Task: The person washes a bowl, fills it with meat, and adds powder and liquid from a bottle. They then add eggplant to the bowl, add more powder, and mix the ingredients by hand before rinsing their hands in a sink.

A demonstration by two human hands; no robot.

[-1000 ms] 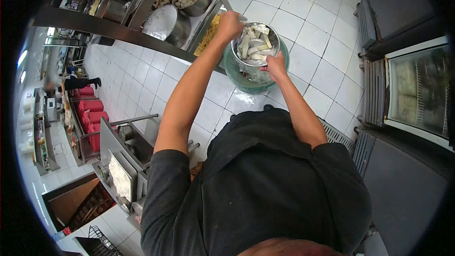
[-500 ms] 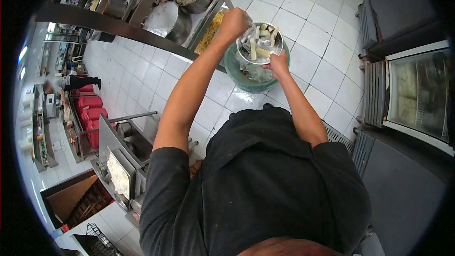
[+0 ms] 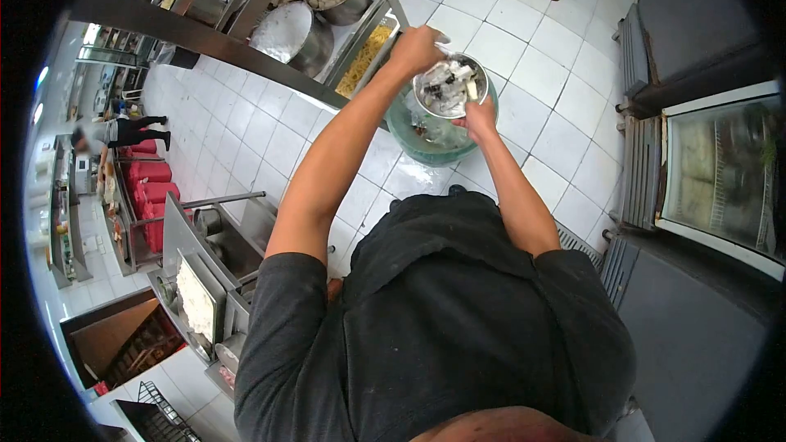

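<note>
My right hand (image 3: 479, 119) grips the lower right rim of a round metal bowl (image 3: 463, 106). In the bowl lie pale cut pieces (image 3: 469, 86) among whitish, crumpled material with dark spots. My left hand (image 3: 417, 51) is closed at the bowl's upper left side; what its fingers hold is too small to make out. Beneath the bowl stands a green tub (image 3: 401, 135) on the floor, with clear plastic-like material inside.
A metal rack (image 3: 270, 74) at the upper left holds pots and a tray of yellow strips (image 3: 364, 61). A glass-door fridge (image 3: 720, 172) stands at the right. Far left, a person (image 3: 123, 133) stands near red containers (image 3: 151, 188). A steel cart (image 3: 196, 237) is at the left.
The bowl has shifted slightly down and its contents look rearranged, with fewer pale sticks showing on top. My left hand has moved a little down and right.
</note>
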